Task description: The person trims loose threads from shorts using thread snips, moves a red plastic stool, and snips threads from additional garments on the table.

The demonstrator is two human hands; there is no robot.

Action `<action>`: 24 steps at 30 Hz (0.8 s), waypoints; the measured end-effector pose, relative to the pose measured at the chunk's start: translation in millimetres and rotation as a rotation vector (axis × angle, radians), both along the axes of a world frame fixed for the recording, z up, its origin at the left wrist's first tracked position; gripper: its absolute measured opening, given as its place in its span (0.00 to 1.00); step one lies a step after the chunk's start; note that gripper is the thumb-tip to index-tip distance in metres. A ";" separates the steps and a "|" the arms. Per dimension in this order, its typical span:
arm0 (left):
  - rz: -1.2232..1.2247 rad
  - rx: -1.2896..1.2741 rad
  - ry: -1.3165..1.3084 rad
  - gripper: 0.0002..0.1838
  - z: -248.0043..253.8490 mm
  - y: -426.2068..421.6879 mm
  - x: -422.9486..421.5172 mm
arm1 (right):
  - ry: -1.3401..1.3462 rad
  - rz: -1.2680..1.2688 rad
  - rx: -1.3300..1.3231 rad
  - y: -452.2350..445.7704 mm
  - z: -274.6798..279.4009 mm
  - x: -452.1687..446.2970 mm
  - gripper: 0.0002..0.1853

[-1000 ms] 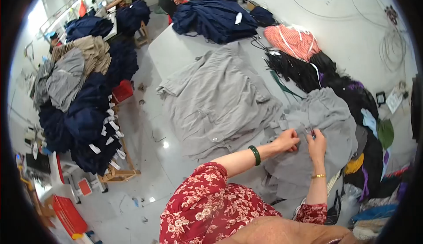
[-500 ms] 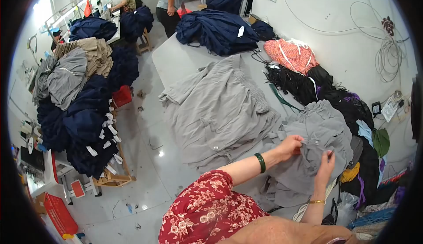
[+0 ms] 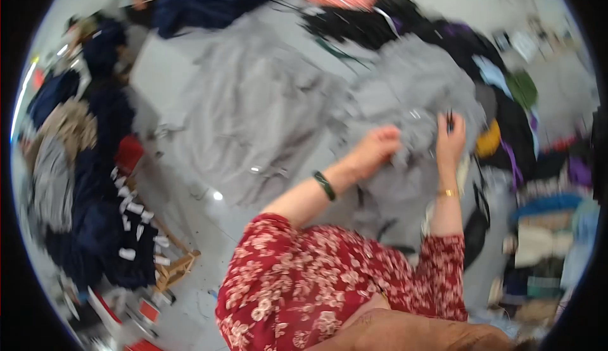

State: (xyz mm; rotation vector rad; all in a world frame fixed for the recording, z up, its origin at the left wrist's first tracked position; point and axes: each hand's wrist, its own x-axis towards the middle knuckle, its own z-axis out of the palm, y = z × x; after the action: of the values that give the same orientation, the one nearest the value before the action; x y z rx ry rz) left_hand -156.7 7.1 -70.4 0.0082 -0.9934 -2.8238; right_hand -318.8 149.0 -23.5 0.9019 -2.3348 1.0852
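Gray garments (image 3: 408,85) lie heaped under my curled left hand (image 3: 376,151), its grip too blurred to tell; my right hand (image 3: 451,142) pinches a small dark tool (image 3: 450,121).

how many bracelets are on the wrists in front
2: a rounded dark green bangle on the wrist of the left hand, and a thin gold-coloured bracelet on the wrist of the right hand. More could be hidden under the red floral sleeves.

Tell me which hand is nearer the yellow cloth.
Right. In view, the right hand is just left of the yellow cloth, apart from it; the left hand is farther left, over the grey fabric.
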 end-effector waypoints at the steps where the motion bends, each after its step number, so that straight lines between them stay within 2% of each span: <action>1: 0.011 -0.030 0.002 0.08 10.7 -1.4 4.0 | -0.023 0.011 -0.093 3.7 16.3 10.9 0.11; 4: 0.011 -0.070 0.009 0.10 25.2 -0.5 10.3 | -0.193 0.122 -0.240 9.4 47.0 47.1 0.09; 7: 0.039 -0.104 -0.001 0.10 22.8 3.6 10.4 | -0.327 0.266 -0.161 8.5 49.7 83.1 0.07; 13: 0.047 -0.156 -0.014 0.10 22.7 12.9 14.5 | -0.171 0.179 -0.013 -10.2 42.7 108.6 0.09; 16: 0.004 -0.084 -0.035 0.09 21.5 10.3 20.3 | -0.587 0.350 -0.200 1.7 24.6 83.7 0.08; 17: -0.022 -0.051 -0.039 0.09 18.1 6.6 23.0 | -0.634 0.330 -0.328 3.2 25.4 81.3 0.07; 20: 0.028 -0.026 -0.102 0.09 -0.9 -1.7 36.1 | -0.727 0.118 -0.454 17.6 32.2 73.7 0.07; 21: 0.022 -0.075 -0.098 0.09 -13.7 -5.4 37.6 | -0.584 0.160 -0.420 18.6 30.6 68.5 0.09; 24: 0.023 -0.179 -0.156 0.09 -20.2 -4.4 45.0 | -0.511 0.183 -0.257 13.8 30.1 65.1 0.12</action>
State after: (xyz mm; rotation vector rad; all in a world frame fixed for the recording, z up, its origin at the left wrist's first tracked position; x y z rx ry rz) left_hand -111.8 2.7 -90.6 0.2220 -1.2676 -2.7367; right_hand -253.7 162.8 6.6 0.8240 -2.4437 1.8254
